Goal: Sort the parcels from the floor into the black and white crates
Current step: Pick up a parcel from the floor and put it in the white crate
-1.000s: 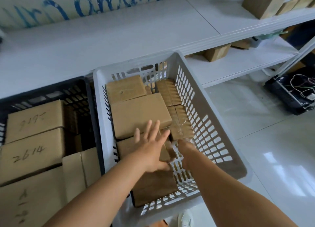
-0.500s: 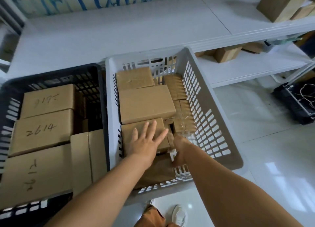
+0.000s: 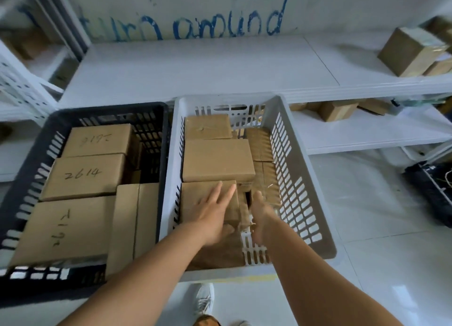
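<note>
Two slotted plastic crates sat side by side on the floor, seen from above, their long sides touching. The black crate (image 3: 156,139) was on the left and the white crate (image 3: 288,134) on the right. Both ran lengthwise away from the viewer, toward a low white shelf (image 3: 195,71) whose front edge met their far ends.

The black crate was packed almost wall to wall with brown cardboard parcels. One, marked 2614 (image 3: 83,176), lay flat with its long axis running left to right. A narrow dark gap remained along that crate's far right side.

In the white crate, a larger flat parcel (image 3: 217,160) lay crosswise in the middle. Just nearer sat the near parcel (image 3: 195,198), also flat. To the right of these a thin channel ran along the crate's right wall, partly filled with smaller taped packets (image 3: 266,176).

The left hand (image 3: 212,215) rested palm down on the near parcel, fingers straight and spread, pointing away. The right hand (image 3: 260,215) reached down into the narrow gap between that parcel and the right wall. Its fingers were hidden below the parcel's edge, so its grip could not be judged.

Pale tiled floor (image 3: 367,203) lay open to the right of the white crate. A white shoe (image 3: 204,301) stood just before the crates.
</note>
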Action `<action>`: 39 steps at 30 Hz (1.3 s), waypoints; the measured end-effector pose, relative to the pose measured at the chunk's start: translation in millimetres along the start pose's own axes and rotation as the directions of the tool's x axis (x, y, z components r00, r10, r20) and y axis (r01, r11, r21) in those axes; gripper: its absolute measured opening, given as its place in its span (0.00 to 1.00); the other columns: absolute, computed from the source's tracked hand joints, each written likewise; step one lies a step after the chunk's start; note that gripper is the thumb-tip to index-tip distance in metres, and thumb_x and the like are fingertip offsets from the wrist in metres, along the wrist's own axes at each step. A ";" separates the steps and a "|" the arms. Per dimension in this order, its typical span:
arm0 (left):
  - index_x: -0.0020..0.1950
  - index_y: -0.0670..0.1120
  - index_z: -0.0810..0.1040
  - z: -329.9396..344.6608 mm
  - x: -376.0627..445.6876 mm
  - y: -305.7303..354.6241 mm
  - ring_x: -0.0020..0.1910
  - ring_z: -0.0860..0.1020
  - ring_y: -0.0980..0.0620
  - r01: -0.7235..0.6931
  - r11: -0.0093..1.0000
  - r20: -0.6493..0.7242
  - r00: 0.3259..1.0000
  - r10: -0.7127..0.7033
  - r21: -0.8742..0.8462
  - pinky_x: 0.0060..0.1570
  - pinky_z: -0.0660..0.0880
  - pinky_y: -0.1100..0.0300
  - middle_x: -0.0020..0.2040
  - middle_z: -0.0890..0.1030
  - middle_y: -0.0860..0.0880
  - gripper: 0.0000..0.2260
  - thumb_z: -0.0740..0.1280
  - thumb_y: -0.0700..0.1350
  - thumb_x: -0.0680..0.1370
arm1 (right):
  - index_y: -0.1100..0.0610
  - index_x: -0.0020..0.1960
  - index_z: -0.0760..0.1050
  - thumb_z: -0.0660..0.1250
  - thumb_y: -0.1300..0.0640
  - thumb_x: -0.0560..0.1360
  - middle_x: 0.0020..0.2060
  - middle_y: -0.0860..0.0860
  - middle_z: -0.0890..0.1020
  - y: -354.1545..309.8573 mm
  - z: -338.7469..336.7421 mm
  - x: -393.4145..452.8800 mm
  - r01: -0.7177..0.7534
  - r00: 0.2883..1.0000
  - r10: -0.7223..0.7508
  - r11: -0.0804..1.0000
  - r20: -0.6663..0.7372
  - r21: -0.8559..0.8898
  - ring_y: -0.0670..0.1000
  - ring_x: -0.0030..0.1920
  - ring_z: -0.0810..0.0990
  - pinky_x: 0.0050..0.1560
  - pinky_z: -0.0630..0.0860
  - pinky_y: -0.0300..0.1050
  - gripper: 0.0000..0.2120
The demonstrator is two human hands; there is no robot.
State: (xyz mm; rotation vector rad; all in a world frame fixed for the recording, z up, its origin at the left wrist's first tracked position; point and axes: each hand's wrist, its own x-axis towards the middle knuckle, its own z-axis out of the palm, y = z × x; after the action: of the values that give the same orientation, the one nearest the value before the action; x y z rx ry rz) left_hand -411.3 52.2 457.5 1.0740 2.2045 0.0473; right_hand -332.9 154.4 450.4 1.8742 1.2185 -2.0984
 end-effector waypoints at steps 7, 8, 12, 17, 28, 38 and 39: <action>0.77 0.59 0.37 -12.5 -45.1 -8.9 0.78 0.48 0.48 -0.018 0.981 -0.325 0.945 -0.047 -0.195 0.74 0.54 0.46 0.79 0.41 0.56 0.35 0.60 0.50 0.81 | 0.57 0.76 0.59 0.47 0.41 0.81 0.74 0.58 0.64 -18.3 34.7 -54.0 0.214 0.973 -0.212 0.977 0.092 -0.011 0.61 0.72 0.63 0.69 0.61 0.57 0.30; 0.77 0.59 0.38 -11.7 -48.9 -15.4 0.77 0.50 0.49 -0.009 0.974 -0.350 0.934 -0.072 -0.225 0.74 0.55 0.46 0.79 0.42 0.55 0.34 0.60 0.51 0.81 | 0.57 0.76 0.60 0.47 0.40 0.81 0.74 0.57 0.64 -17.0 41.5 -58.3 0.234 0.967 -0.232 0.972 0.107 -0.012 0.60 0.73 0.63 0.70 0.60 0.56 0.30; 0.78 0.57 0.41 -15.3 -75.0 -42.7 0.77 0.49 0.53 -0.037 0.902 -0.402 0.902 -0.155 -0.430 0.74 0.54 0.50 0.79 0.43 0.56 0.34 0.61 0.52 0.80 | 0.57 0.76 0.61 0.49 0.39 0.80 0.73 0.53 0.66 -9.1 70.1 -71.6 0.294 0.941 -0.291 0.956 0.171 0.009 0.56 0.73 0.65 0.71 0.59 0.56 0.31; 0.78 0.57 0.43 -29.4 -109.7 -91.4 0.77 0.53 0.53 -0.030 0.893 -0.476 0.853 -0.212 -0.449 0.74 0.58 0.50 0.79 0.48 0.57 0.34 0.62 0.53 0.79 | 0.59 0.73 0.65 0.50 0.40 0.81 0.67 0.52 0.72 -0.3 105.9 -89.8 0.343 0.909 -0.326 0.939 0.258 -0.021 0.52 0.62 0.73 0.61 0.67 0.51 0.29; 0.78 0.54 0.38 -41.9 -139.6 -254.2 0.77 0.39 0.49 0.153 0.981 -0.210 0.962 -0.175 -0.119 0.75 0.48 0.47 0.78 0.38 0.52 0.45 0.69 0.54 0.74 | 0.53 0.75 0.61 0.56 0.49 0.82 0.71 0.52 0.68 37.3 247.2 -106.7 0.513 0.855 -0.414 0.763 0.312 -0.393 0.55 0.72 0.64 0.67 0.64 0.48 0.23; 0.77 0.57 0.36 -27.3 -116.1 -326.6 0.74 0.30 0.42 0.144 0.971 -0.002 0.989 -0.146 0.190 0.72 0.46 0.36 0.76 0.29 0.50 0.45 0.68 0.40 0.76 | 0.46 0.79 0.40 0.71 0.43 0.71 0.76 0.52 0.33 85.6 292.1 -71.3 0.391 0.839 -0.363 -0.114 0.405 -0.913 0.59 0.75 0.30 0.73 0.41 0.62 0.50; 0.77 0.57 0.36 -30.7 -113.5 -331.4 0.74 0.31 0.42 0.151 0.974 -0.018 0.989 -0.150 0.169 0.72 0.47 0.35 0.76 0.29 0.51 0.45 0.67 0.39 0.76 | 0.47 0.79 0.38 0.71 0.43 0.71 0.76 0.52 0.31 86.3 294.9 -69.3 0.383 0.828 -0.355 -0.210 0.435 -0.900 0.59 0.74 0.28 0.73 0.38 0.63 0.51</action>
State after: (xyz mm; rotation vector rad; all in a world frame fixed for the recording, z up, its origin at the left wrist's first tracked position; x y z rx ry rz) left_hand -607.3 -239.4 441.9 0.9933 2.3204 -0.2089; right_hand -506.8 -108.3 449.3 0.6304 2.4858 -0.4336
